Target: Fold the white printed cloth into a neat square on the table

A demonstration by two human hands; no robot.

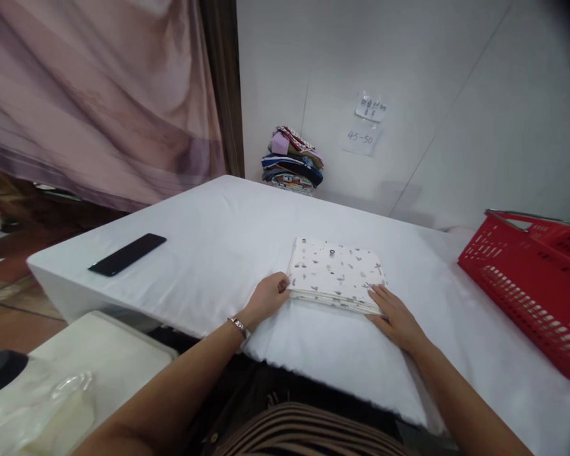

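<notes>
A folded white cloth (337, 269) printed with small grey and brown motifs lies flat on the white-covered table in front of me. Its layers show along the near edge. At its near left corner is my left hand (270, 292), fingers curled closed on the edge, a bracelet on the wrist. My right hand (395, 316) rests at the near right corner. Its fingers are stretched out over the top of the cloth and the thumb is apart from them, near the lower edge.
A red plastic basket (532, 285) stands on the table (209, 221) at the right. A black phone-like slab (129, 254) lies at the left. Folded fabrics (292, 161) are piled by the wall under paper signs (361, 136). A pink curtain (99, 95) hangs left; a white stool-like surface (109, 354) stands below.
</notes>
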